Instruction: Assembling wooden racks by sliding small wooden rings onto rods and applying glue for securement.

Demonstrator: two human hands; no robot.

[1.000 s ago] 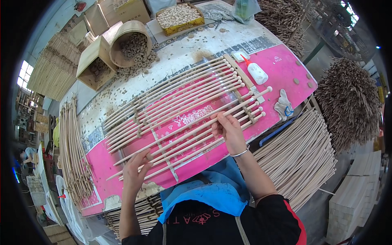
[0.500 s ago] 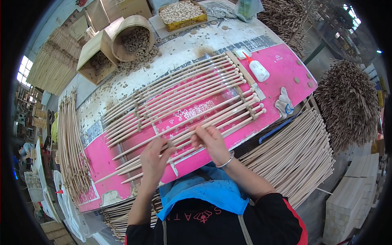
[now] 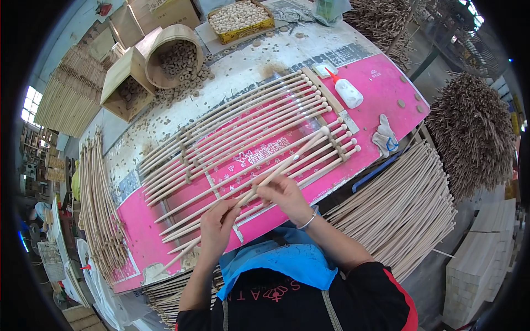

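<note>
My left hand point(image 3: 217, 223) is closed around a pale wooden rod point(image 3: 284, 165), which slants up and to the right above the table. Farther along the same rod, my right hand point(image 3: 282, 197) pinches it beside a small brownish ring point(image 3: 254, 188). Its lower left end reaches past my left hand toward the table's near edge. Under and beyond my hands lies a row of similar rods point(image 3: 232, 144) with ball tips at the right. Rings sit on several of these rods. My fingers partly hide the grip.
A white glue bottle point(image 3: 349, 92) with a red nozzle and a glove point(image 3: 383, 135) lie at the right. Rings fill a round wooden tub point(image 3: 175, 33) and a box point(image 3: 118, 83); a yellow tray point(image 3: 243, 34) holds wooden balls. A bundle of rods point(image 3: 397, 207) lies below right.
The rod in my hands has lifted off the row and tilted more steeply. My left hand has moved slightly right and down; the right hand has shifted slightly down.
</note>
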